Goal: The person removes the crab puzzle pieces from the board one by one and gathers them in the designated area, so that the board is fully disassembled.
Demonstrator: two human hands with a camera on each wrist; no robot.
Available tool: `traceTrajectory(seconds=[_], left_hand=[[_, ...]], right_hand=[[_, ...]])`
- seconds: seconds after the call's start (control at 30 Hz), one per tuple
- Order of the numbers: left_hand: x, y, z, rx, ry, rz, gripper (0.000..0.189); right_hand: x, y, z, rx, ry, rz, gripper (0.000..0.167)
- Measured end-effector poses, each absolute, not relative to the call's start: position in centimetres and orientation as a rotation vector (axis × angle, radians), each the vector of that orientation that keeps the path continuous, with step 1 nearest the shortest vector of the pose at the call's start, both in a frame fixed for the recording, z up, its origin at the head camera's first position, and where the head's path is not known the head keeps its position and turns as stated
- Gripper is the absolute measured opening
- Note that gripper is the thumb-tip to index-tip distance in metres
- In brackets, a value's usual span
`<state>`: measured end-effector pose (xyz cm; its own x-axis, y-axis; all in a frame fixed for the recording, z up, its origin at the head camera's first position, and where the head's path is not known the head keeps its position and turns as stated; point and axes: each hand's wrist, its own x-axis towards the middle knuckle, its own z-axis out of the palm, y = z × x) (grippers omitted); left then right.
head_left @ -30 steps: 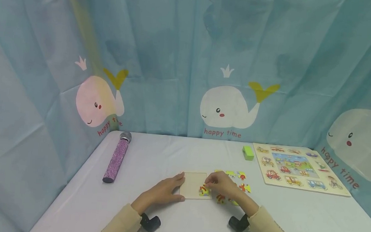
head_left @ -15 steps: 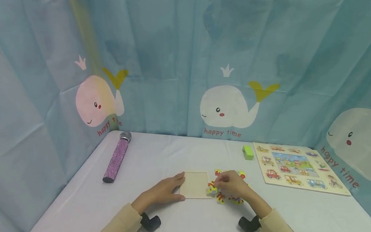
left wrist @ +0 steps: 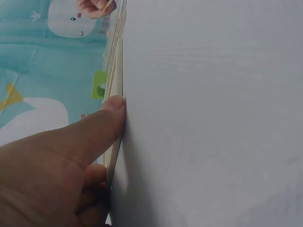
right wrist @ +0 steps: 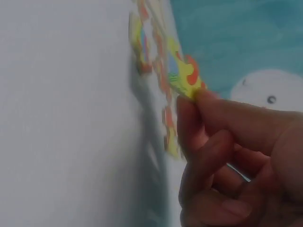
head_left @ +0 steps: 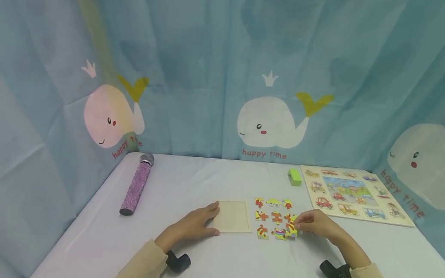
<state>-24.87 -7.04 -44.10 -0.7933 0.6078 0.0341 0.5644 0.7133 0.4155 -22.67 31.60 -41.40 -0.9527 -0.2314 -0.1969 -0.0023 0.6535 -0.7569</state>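
My right hand [head_left: 317, 223] pinches a yellow and red jigsaw piece [right wrist: 184, 71] between thumb and index finger. In the head view this piece overlaps the lower right of several loose jigsaw pieces [head_left: 277, 217] laid out in rows. The right wrist view has it raised above the table, with blurred pieces behind. Over at the left, my left hand [head_left: 197, 222] holds the left side of a square wooden puzzle tray [head_left: 232, 217], fingers by the far corner and thumb by the near one. Its thumb [left wrist: 113, 104] presses the tray's edge in the left wrist view.
A pink glitter microphone [head_left: 138, 184] lies at the far left. Toward the back right are a small green block [head_left: 294, 177] and a wooden vehicle puzzle board [head_left: 357, 212]. A blue whale-print curtain [head_left: 196, 68] hangs behind the white table [head_left: 189, 175].
My right hand has carried the jigsaw piece from over the wooden tray rightward to the loose pieces' right side. The left hand stays at the tray; the head view has shifted slightly.
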Motion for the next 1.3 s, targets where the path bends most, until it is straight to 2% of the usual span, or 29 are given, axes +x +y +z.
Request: traceTrajectory(seconds=[0.27, 0.7, 1.0, 1.3], left_hand=[[-24.7, -7.0, -43.6, 0.947, 2.82, 0.62, 0.076], [-24.1, -7.2, -43.5, 0.919, 2.812, 0.623, 0.076], [-24.0, -7.4, -43.8, 0.912, 2.805, 0.622, 0.076], [-24.0, -7.0, -44.2, 0.942, 2.799, 0.572, 0.074]], right_hand=[[-22.4, 33.1, -41.2, -0.129, 2.6, -1.141, 0.018], [-22.0, 32.3, -41.5, -0.117, 2.664, -1.054, 0.012], [-21.9, 32.1, -42.1, -0.05, 2.689, -1.029, 0.015], [-21.4, 32.8, -42.4, -0.112, 2.662, -1.047, 0.016]])
